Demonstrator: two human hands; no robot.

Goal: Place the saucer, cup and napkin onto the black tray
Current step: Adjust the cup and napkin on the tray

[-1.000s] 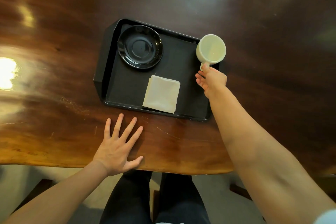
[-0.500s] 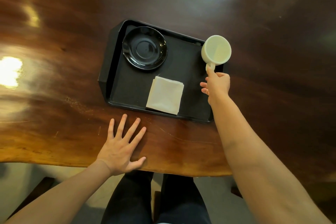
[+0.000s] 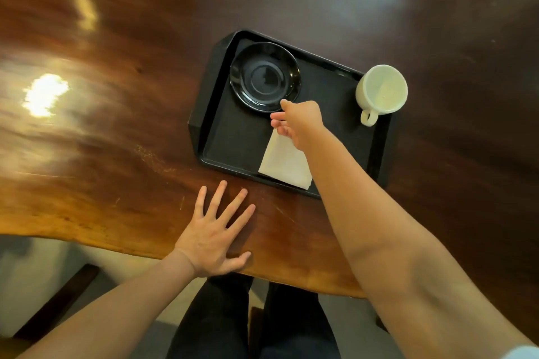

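A black tray lies on the wooden table. In its far left corner sits a black saucer. A white cup stands at the tray's far right corner, handle toward me, with no hand on it. A folded white napkin lies at the tray's near edge. My right hand hovers over the tray between the saucer's near rim and the napkin's far end, fingers loosely curled and holding nothing. My left hand rests flat on the table in front of the tray, fingers spread.
The glossy wooden table stretches wide to the left and far side, with bright light glare on the left. Its wavy near edge runs just above my dark-trousered legs.
My right hand let go of the cup's handle and moved left to the spot between saucer and napkin. The cup stays on the tray's right corner. The left hand has not moved.
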